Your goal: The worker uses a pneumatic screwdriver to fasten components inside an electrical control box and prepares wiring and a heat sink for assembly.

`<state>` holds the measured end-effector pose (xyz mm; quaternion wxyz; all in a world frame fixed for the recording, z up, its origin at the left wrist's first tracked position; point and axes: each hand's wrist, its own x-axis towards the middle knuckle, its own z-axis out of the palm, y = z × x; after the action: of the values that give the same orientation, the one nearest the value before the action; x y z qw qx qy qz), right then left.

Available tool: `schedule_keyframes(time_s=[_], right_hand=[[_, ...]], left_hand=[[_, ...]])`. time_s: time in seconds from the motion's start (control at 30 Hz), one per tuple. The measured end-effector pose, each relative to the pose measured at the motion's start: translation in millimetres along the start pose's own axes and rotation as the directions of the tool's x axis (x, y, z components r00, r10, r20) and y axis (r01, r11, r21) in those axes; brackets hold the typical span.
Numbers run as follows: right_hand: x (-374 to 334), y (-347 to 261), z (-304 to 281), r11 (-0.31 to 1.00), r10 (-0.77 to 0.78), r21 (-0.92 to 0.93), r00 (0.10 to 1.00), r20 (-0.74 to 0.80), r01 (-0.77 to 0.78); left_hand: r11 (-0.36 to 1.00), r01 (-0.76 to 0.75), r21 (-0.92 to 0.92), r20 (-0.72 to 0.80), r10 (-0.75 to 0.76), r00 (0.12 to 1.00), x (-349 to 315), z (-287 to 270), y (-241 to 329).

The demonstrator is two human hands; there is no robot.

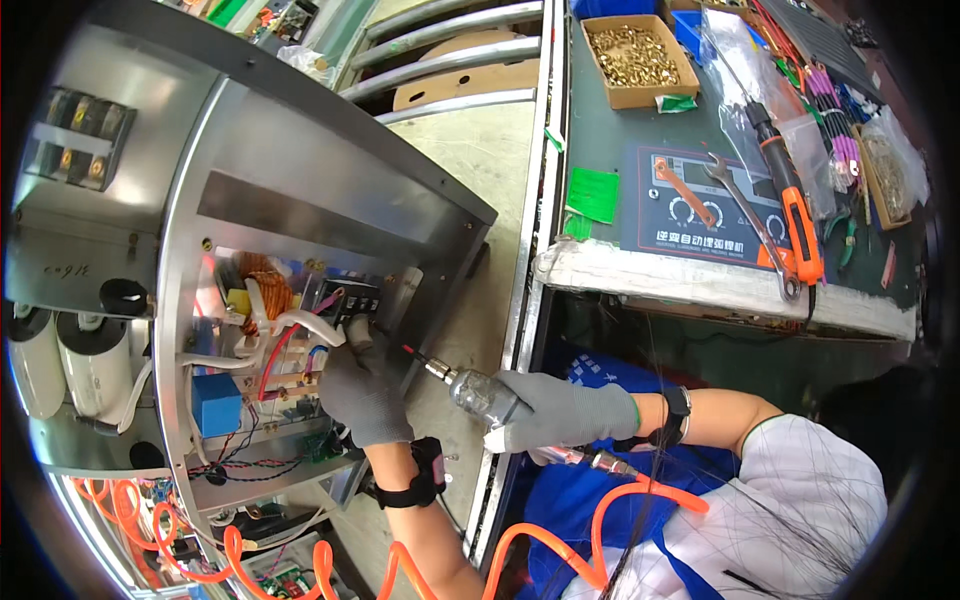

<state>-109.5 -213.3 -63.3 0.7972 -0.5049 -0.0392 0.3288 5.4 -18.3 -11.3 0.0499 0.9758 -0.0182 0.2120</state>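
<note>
Two hands: both wear grey gloves and work at one big metal box.
Left hand (362, 392): it reaches into the open side of the metal box (300, 180). Its fingers are curled and press on the parts there. I cannot tell if it grips one part or only steadies them.
Right hand (565, 410): it is wrapped tight around an air screwdriver (478, 393). The tool is shiny, with a thin tip.
Tool tip: it points up and to the left, just beside the left hand's fingers, at the edge of the box opening.
Air hose (560, 530): a bright orange hose runs from the back of the tool and curls down near the person's lap.
Inside the box: a blue block (216, 404), white cables (300, 325), thin red and black wires, and a coil of copper wire (262, 285).
Desk (600, 130): it stands well apart, to the upper right. On it lie a wrench (748, 215), an orange-handled tool (795, 210) and a cardboard tray of small brass bits (632, 55).
Step now: it looks like a screw at the box opening is being driven, with the left hand keeping things in place.
Next move needs: the tip must sit straight on the screw head, and the left fingers must stay clear of it.
</note>
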Motion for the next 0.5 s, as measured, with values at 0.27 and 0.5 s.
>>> schedule_keyframes(time_s=[0.27, 0.5], right_hand=[[3, 7, -3, 0.973, -0.095, -0.216, 0.994, -0.045, 0.083], [6, 4, -4, 0.984, -0.058, -0.171, 0.998, -0.034, 0.051]], left_hand=[[1.0, -0.003, 0.021, 0.046, 0.002, 0.999, 1, -3, 7], [0.995, -0.03, 0.091, -0.008, 0.031, 0.999, -2, -1, 13]])
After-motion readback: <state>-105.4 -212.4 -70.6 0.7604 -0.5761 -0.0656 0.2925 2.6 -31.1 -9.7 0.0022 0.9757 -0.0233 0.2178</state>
